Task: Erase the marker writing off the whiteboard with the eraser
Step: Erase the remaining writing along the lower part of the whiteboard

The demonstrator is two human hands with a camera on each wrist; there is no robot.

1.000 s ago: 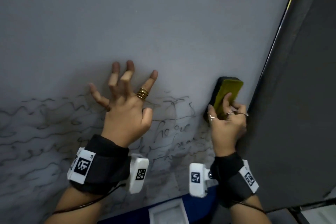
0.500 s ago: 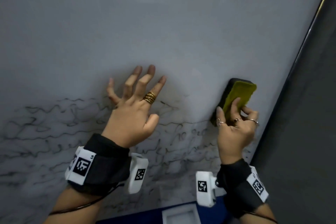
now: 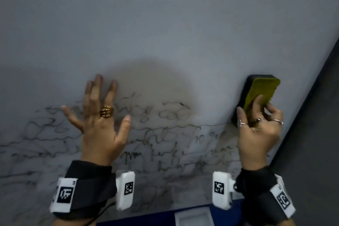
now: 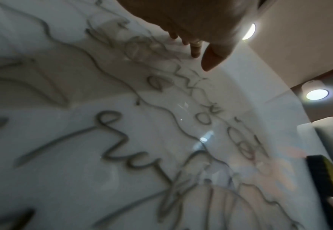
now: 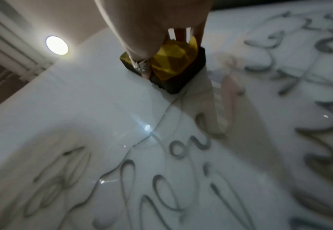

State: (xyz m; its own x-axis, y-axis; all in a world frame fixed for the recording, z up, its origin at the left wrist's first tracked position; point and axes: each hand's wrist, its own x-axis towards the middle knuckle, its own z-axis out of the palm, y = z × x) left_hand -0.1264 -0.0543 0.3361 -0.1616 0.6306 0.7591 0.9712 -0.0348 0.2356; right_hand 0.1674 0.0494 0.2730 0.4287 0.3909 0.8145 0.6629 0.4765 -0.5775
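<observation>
- Right now your right hand (image 3: 256, 134) grips the eraser (image 3: 256, 97), thumb and fingers curled round its yellow back, with the dark felt face flat against the whiteboard (image 3: 165, 24).
- The eraser sits close to the whiteboard's right edge, just above the topmost line of marker writing (image 3: 156, 143) on that side (its lower end is hidden behind your fingers in the head view).
- From the right wrist view, the eraser (image 5: 173, 66) is pressed on the whiteboard (image 5: 63, 109) and a thin stroke of marker writing (image 5: 181, 155) runs out from under its near corner.
- Your left hand (image 3: 99, 124) is spread open, fingers straight and apart, with a gold ring (image 3: 106, 112) on one finger; it holds nothing.
- The left fingertips (image 3: 98, 79) reach the whiteboard above the upper lines of writing; whether the palm touches the surface, you cannot tell from these views.
- The left wrist view shows the left hand (image 4: 191, 23) over the whiteboard (image 4: 43, 155), and the eraser (image 4: 326, 179) shows at the right edge of the picture.
- The marker writing fills the lower half of the whiteboard from its left edge almost to its right edge; the upper half is plain.
- Both wrists carry dark bands with white marker blocks (image 3: 125, 191).
</observation>
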